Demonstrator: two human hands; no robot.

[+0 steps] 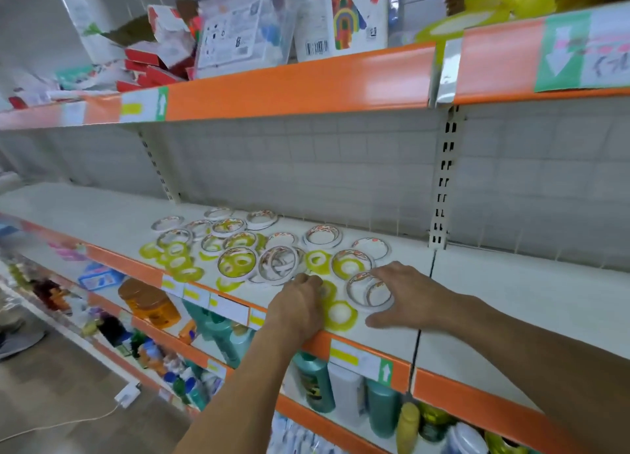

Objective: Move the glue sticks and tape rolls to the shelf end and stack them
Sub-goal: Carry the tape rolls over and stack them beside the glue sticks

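bare forearms, hands (300, 303), no sleeves

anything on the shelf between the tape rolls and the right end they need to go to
Nothing visible: right of the tape rolls the shelf surface is bare. Only the right hand lies over the nearest rolls on that side.

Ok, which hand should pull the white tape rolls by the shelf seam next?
Right. The right hand already rests spread over the white tape rolls; the left hand is at the yellow tape rolls.
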